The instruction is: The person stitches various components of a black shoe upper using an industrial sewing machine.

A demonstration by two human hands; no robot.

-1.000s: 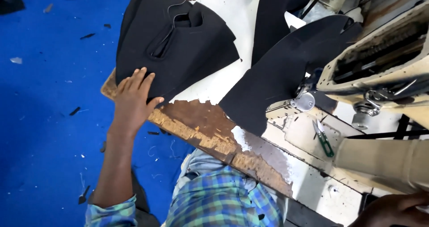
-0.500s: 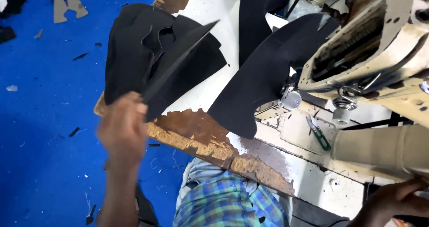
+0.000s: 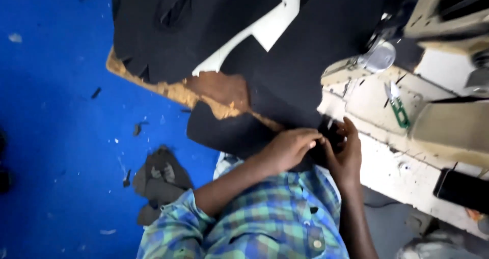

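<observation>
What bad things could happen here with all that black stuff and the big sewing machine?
The black fabric piece droops off the chipped table edge, so it might slide to the blue floor, where scraps already lie. The left hand and right hand pinch fabric close to the sewing machine; fingers could get hurt if they stray under it. The small green snips lie loose nearby and could get knocked off.

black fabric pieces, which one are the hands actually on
The long black piece running from the sewing machine down to the table's near edge. Both the left hand and right hand pinch its end; the stacked pieces lie untouched.
</observation>
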